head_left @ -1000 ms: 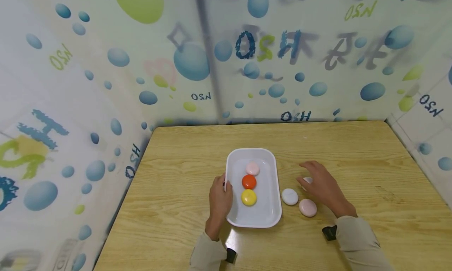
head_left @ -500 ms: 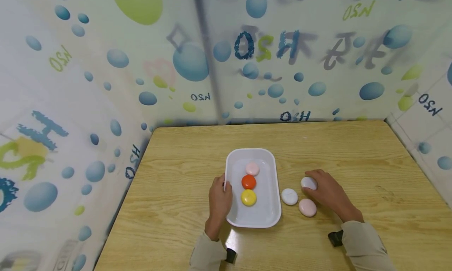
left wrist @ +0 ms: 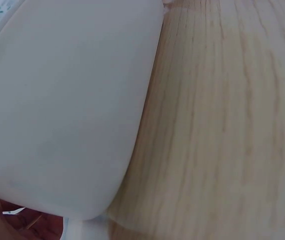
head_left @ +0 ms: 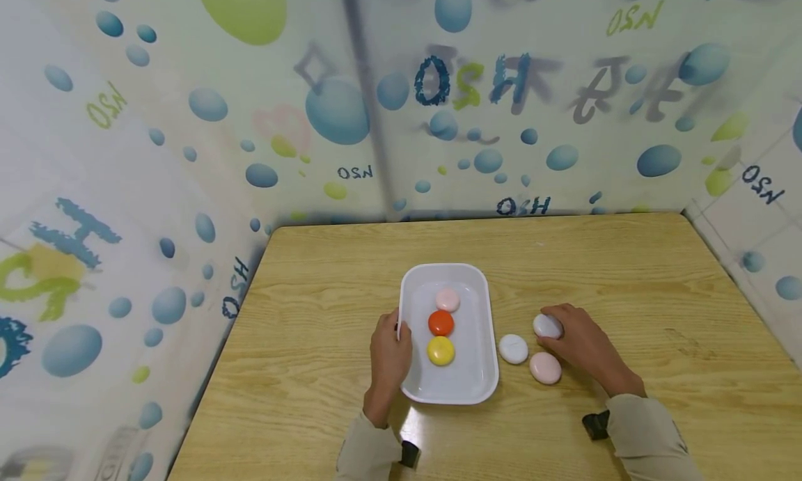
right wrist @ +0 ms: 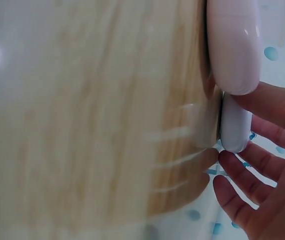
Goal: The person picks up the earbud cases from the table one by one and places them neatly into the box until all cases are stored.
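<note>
My left hand [head_left: 390, 352] grips the left rim of a white rectangular tray [head_left: 473, 373]; the tray's outer wall [left wrist: 67, 110] fills much of the left wrist view. Inside lie a pale pink disc [head_left: 447, 300], a red disc [head_left: 441, 322] and a yellow disc [head_left: 441, 351], in a rough line. To the tray's right, my right hand [head_left: 585, 345] pinches a white rounded disc [head_left: 546, 326] at the table. In the right wrist view thumb and fingers lie around that white disc [right wrist: 236, 122], partly behind a pink disc [right wrist: 235, 45].
A second white disc [head_left: 513, 349] lies close beside the tray's right wall. The loose pink disc [head_left: 546, 367] sits just in front of my right hand. The wooden table [head_left: 326, 293] meets a patterned wall covering [head_left: 545, 119] at its back edge.
My right hand has come down over the far white disc and its fingers have drawn in around it. The left hand and the tray stay put.
</note>
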Demonstrator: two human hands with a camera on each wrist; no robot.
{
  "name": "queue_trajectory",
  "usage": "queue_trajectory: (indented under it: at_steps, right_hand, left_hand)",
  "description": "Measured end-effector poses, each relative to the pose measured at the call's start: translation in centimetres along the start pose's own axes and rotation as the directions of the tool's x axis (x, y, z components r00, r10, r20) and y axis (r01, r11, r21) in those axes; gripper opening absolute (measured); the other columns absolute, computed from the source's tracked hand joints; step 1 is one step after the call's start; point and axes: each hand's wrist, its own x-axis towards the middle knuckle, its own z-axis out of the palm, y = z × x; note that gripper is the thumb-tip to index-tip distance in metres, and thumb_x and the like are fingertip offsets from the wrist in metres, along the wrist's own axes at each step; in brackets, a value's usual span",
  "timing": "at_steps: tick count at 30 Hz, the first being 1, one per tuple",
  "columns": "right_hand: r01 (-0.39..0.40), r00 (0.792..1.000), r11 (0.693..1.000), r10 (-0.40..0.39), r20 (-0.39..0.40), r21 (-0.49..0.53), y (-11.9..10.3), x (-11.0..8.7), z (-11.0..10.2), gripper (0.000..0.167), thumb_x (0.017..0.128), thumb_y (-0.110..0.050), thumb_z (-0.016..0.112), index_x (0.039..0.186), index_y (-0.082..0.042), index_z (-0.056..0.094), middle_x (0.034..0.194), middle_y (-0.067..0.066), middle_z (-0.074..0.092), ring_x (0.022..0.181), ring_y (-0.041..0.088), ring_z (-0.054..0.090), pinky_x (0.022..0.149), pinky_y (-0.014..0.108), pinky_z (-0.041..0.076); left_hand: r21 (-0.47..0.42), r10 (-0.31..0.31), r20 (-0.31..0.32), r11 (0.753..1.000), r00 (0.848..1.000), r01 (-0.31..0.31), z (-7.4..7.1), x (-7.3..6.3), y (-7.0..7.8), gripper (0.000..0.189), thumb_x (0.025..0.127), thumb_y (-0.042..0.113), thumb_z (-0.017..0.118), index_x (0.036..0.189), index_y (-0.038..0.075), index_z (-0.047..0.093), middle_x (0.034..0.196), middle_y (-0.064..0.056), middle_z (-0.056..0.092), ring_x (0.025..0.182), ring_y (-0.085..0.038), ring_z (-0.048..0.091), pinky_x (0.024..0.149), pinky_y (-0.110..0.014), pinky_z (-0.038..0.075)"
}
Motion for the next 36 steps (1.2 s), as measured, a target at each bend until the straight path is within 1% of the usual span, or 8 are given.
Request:
queue_trajectory:
  at_steps: [11, 16, 20, 23, 28, 33, 36]
  right_hand:
    - [0.001, 1.0, 1.0, -0.001, 0.005, -0.008, -0.2, 0.0, -0.1, 0.052, 0.085, -0.018, 0.077, 0.128, 0.005, 0.06, 0.124, 0.027, 0.059, 0.109, 0.044, 0.057, 0.085, 0.056, 0.05]
    - [0.002, 1.0, 1.0, -0.002, 0.01, -0.005, -0.5, 0.0, -0.5, 0.053, 0.086, -0.018, 0.075, 0.131, 0.005, 0.058, 0.126, 0.028, 0.058, 0.111, 0.044, 0.057, 0.085, 0.056, 0.05]
    - [0.005, 1.0, 1.0, -0.005, 0.0, -0.01, -1.0, 0.2, -0.9, 0.053, 0.087, -0.018, 0.074, 0.132, 0.005, 0.057, 0.127, 0.027, 0.058, 0.111, 0.043, 0.057, 0.085, 0.056, 0.049]
    - [0.022, 1.0, 0.999, -0.023, -0.019, -0.026, -1.3, 0.4, -1.0, 0.053, 0.087, -0.017, 0.075, 0.131, 0.005, 0.057, 0.125, 0.026, 0.059, 0.111, 0.042, 0.057, 0.086, 0.056, 0.049]
    - [0.061, 0.996, 0.997, -0.064, -0.056, -0.048, -2.4, 0.8, -1.2, 0.051, 0.086, -0.016, 0.076, 0.13, 0.005, 0.059, 0.124, 0.026, 0.06, 0.112, 0.043, 0.056, 0.089, 0.057, 0.048]
    - [0.084, 0.993, 0.996, -0.086, -0.08, -0.033, -4.0, 1.1, -1.7, 0.051, 0.086, -0.015, 0.076, 0.131, 0.003, 0.058, 0.126, 0.026, 0.058, 0.116, 0.044, 0.054, 0.092, 0.058, 0.046]
    - [0.09, 0.992, 0.996, -0.091, -0.084, -0.014, -5.0, 1.3, -2.0, 0.051, 0.087, -0.015, 0.075, 0.131, 0.002, 0.058, 0.127, 0.025, 0.058, 0.117, 0.043, 0.054, 0.092, 0.058, 0.047]
  left_hand:
    - [-0.007, -0.002, 0.0, 1.0, 1.0, 0.002, 0.1, 0.0, -0.2, 0.033, 0.095, 0.003, 0.055, 0.126, -0.005, 0.064, 0.105, -0.02, 0.065, 0.093, -0.031, 0.064, 0.08, -0.046, 0.055]
    - [0.0, 0.005, -0.004, 1.0, 1.0, -0.005, 0.2, 0.0, -0.3, 0.033, 0.095, 0.003, 0.056, 0.125, -0.005, 0.064, 0.104, -0.02, 0.065, 0.092, -0.032, 0.064, 0.08, -0.046, 0.055]
    - [0.002, 0.0, -0.001, 1.0, 1.0, 0.0, 0.2, 0.0, -0.2, 0.033, 0.095, 0.003, 0.056, 0.126, -0.005, 0.064, 0.105, -0.02, 0.065, 0.092, -0.031, 0.064, 0.079, -0.046, 0.055]
    - [-0.002, -0.01, 0.011, 1.0, 1.0, 0.01, 0.1, 0.0, -0.2, 0.034, 0.096, 0.004, 0.055, 0.128, -0.004, 0.063, 0.107, -0.02, 0.065, 0.094, -0.031, 0.064, 0.081, -0.046, 0.055]
    - [-0.004, -0.019, 0.017, 1.0, 1.0, 0.019, 0.0, 0.0, -0.1, 0.035, 0.096, 0.005, 0.055, 0.129, -0.004, 0.062, 0.108, -0.02, 0.065, 0.095, -0.03, 0.064, 0.081, -0.046, 0.055]
    - [0.006, -0.004, -0.003, 1.0, 1.0, 0.004, 0.0, 0.0, -0.1, 0.033, 0.095, 0.003, 0.056, 0.126, -0.004, 0.064, 0.105, -0.02, 0.065, 0.092, -0.031, 0.064, 0.079, -0.047, 0.055]
    - [0.006, -0.01, -0.001, 1.0, 1.0, 0.01, 0.0, 0.0, -0.1, 0.033, 0.095, 0.004, 0.056, 0.126, -0.004, 0.064, 0.105, -0.02, 0.065, 0.092, -0.031, 0.064, 0.08, -0.047, 0.055]
